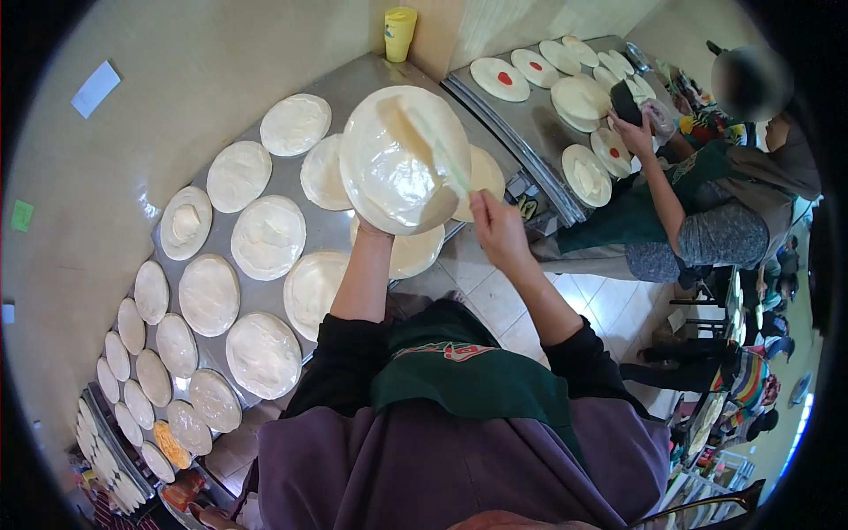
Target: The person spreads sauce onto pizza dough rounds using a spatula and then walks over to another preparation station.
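My left hand holds up a round, pale pizza base from beneath; its fingers are hidden behind the base. White, glossy sauce covers the middle of the base. My right hand is closed around the handle of a pale green spatula, whose blade lies over the sauced surface, slightly blurred. Behind and below the raised base, other bases rest on the metal table, one partly covered by it and another near my left wrist.
Several white-sauced bases fill the metal table to the left; one bears orange shreds. A yellow cup stands at the back. On the right, a co-worker holds a dark container over a second table with bases.
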The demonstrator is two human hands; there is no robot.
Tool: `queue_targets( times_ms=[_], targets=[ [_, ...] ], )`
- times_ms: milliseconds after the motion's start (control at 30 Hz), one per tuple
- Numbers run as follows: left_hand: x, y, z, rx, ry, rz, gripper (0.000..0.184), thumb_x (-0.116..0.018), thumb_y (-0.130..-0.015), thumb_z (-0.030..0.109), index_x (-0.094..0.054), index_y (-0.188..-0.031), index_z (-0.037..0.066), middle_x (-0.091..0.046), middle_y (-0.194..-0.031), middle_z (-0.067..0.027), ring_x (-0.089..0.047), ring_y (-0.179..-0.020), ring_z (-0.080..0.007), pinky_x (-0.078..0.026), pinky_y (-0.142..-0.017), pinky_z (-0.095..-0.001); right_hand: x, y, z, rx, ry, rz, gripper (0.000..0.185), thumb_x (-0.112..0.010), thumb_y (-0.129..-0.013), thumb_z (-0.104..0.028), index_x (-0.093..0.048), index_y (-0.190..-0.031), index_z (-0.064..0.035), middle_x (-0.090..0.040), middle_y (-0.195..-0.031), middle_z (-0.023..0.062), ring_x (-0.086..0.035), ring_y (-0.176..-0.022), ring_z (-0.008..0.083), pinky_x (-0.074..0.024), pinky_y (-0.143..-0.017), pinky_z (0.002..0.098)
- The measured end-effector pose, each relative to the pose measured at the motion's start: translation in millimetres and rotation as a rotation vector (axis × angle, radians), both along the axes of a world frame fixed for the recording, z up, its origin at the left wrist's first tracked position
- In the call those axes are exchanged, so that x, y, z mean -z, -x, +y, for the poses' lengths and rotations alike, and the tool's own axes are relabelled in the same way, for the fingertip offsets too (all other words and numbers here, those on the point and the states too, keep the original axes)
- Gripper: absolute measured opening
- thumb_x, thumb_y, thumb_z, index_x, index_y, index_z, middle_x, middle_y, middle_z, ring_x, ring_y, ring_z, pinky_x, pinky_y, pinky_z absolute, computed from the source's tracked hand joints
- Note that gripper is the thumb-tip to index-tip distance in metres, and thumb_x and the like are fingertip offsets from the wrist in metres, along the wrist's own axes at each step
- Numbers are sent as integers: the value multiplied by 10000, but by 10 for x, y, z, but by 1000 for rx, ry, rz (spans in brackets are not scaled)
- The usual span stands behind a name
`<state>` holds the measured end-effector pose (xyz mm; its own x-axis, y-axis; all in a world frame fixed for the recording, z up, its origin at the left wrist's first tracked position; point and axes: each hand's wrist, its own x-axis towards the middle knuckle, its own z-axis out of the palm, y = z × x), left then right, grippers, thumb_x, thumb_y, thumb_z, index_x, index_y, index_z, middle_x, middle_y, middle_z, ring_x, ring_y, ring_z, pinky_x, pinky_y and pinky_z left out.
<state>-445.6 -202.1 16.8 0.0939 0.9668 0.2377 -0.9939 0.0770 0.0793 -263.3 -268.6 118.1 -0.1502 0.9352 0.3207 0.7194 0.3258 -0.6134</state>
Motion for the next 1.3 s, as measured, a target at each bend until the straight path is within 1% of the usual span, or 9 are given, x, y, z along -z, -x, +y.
queue_targets(
  times_ms=[167,267,333,433,500,567,633,900,1300],
  targets=[
    [-84,-41,60,-14,-7,96,604,-402,-895,479,-339,-1345,80,-423,-1332,-142,-472,-1169,-289,-433,-954,-452,123,75,-184,-290,-94,-107,220,-521,-891,-215,-513,-785,-22,-544,-629,181,-542,-570,393,-432,-510,448],
    [-114,-87,75,-271,62,429,612,-398,-897,482,-322,-1355,84,-418,-1334,-147,-462,-1179,-301,-431,-957,-457,112,13,-97,-353,-103,-76,221,-517,-894,-212,-509,-785,-21,-537,-621,179,-544,-575,393,-428,-512,451],
    [21,8,266,-38,48,17,608,-394,-899,480,-318,-1360,93,-416,-1340,-142,-455,-1187,-308,-422,-967,-465,122,-87,92,-359,-84,-26,226,-512,-900,-212,-505,-785,-18,-529,-612,183,-545,-579,393,-423,-511,446],
    [15,26,367,-29,19,-47,601,-381,-902,481,-316,-1363,101,-412,-1347,-135,-455,-1189,-308,-414,-972,-476,161,-256,530,-108,31,-21,251,-483,-920,-221,-496,-786,-10,-505,-591,196,-539,-584,397,-406,-508,433],
    [21,14,455,-43,-4,36,615,-374,-900,498,-304,-1368,105,-400,-1356,-137,-441,-1201,-313,-399,-981,-490,184,-309,735,-19,82,35,297,-442,-945,-232,-510,-795,15,-489,-592,190,-477,-521,352,-381,-496,372],
    [63,-2,573,-55,-21,118,629,-366,-897,514,-293,-1373,109,-387,-1366,-140,-427,-1212,-318,-383,-989,-504,204,-271,812,-37,129,-3,274,-453,-934,-235,-497,-793,-4,-508,-601,216,-521,-586,411,-384,-515,450],
    [117,-24,706,-85,145,17,606,-355,-901,502,-310,-1364,114,-407,-1351,-136,-439,-1201,-321,-397,-973,-511,250,-252,830,-196,107,-28,260,-464,-926,-231,-499,-797,-7,-508,-602,217,-527,-594,410,-390,-527,453],
    [-179,-54,1116,-165,118,66,600,-316,-895,513,-361,-1333,105,-447,-1314,-130,-460,-1181,-318,-408,-960,-502,286,-376,963,-528,115,-72,201,-507,-898,-215,-533,-822,-31,-555,-639,175,-566,-608,362,-438,-550,425],
    [-276,-112,1509,-386,170,26,594,-295,-893,521,-395,-1309,109,-471,-1286,-115,-478,-1152,-321,-400,-969,-487,418,-582,1483,-235,298,37,277,-461,-932,-215,-514,-783,13,-483,-560,207,-506,-495,359,-375,-478,398]
  ],
)
